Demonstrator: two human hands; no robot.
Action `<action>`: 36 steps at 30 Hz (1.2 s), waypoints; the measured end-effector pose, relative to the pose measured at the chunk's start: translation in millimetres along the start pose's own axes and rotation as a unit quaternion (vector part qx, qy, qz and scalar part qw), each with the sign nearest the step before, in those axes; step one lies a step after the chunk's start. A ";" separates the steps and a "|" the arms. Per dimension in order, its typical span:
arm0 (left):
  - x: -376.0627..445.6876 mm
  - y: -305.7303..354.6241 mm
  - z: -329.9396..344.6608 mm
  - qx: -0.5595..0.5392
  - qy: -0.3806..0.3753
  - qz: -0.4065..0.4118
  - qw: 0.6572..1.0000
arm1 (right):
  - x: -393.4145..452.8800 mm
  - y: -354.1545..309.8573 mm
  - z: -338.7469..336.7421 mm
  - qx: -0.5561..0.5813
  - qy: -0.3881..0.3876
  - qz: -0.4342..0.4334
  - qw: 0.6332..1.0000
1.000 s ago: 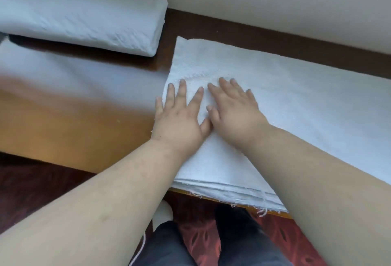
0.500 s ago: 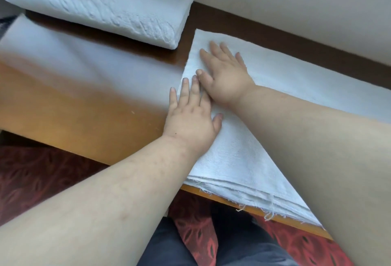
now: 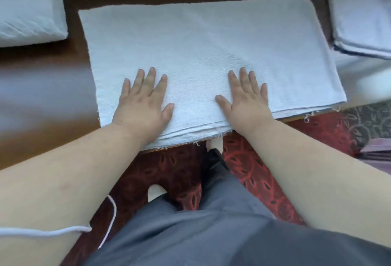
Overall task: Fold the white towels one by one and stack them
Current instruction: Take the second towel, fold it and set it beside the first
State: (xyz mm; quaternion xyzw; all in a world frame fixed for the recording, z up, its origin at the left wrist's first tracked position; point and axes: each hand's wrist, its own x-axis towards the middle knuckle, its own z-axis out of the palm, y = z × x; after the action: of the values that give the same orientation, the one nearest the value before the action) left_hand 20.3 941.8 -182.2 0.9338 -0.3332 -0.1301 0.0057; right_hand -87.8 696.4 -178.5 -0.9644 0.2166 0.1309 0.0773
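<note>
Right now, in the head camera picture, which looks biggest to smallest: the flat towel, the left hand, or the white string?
1. flat towel, by far.
2. left hand.
3. white string, thin, closer to the camera, so unsure.

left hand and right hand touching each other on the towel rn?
Apart. The head view shows the left hand and right hand both flat on the folded towel, with a wide strip of bare towel between the two thumbs.
</note>
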 end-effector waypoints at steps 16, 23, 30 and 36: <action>68.4 186.8 -28.3 0.033 -0.074 0.225 0.971 | -21.0 191.4 -1.0 0.080 0.058 0.155 0.983; 74.8 211.2 -50.6 0.057 -0.209 0.183 0.959 | -7.2 203.6 -15.4 0.139 0.056 0.121 0.981; 198.2 296.5 -98.9 -0.102 -0.252 0.108 0.956 | 19.4 266.3 -53.5 0.217 0.130 0.208 0.945; 360.8 348.5 -123.1 -0.220 -0.036 0.059 0.973 | 14.3 285.9 -45.6 0.269 0.089 0.281 0.917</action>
State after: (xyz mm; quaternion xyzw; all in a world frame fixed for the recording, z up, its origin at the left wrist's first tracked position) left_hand 102.9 436.3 -115.6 0.8831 -0.3510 -0.2332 0.2063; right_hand -190.6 425.7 -165.5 -0.8141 0.5120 -0.0021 0.2739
